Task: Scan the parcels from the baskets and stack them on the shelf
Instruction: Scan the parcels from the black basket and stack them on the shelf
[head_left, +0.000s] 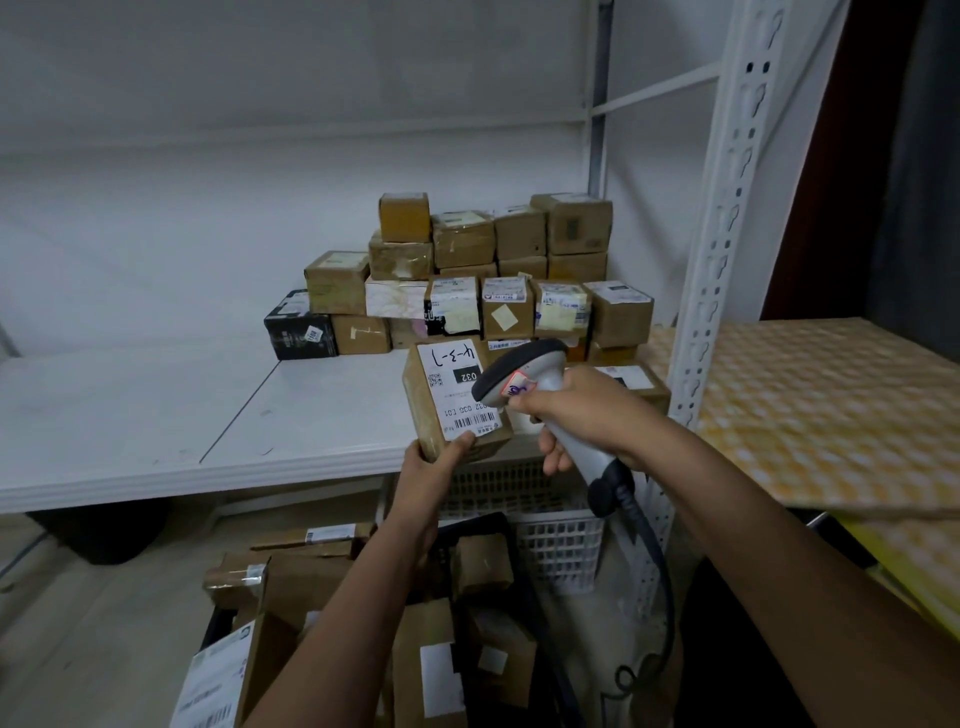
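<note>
My left hand (427, 475) grips the lower edge of a small brown parcel (423, 405) and holds it up over the shelf's front edge, its white barcode label facing me. My right hand (587, 415) grips a grey handheld scanner (524, 371) whose head points at that label from the right. Behind them, several taped cardboard parcels form a stack (467, 280) at the back right of the white shelf (182, 415). Below, more parcels (306, 577) lie piled in a dark basket.
A white plastic basket (556, 545) stands under the shelf beside the slotted white upright (717, 234). To the right is a board in yellow checked covering (831, 410). The scanner's black cable (654, 561) hangs down. The shelf's left part is bare.
</note>
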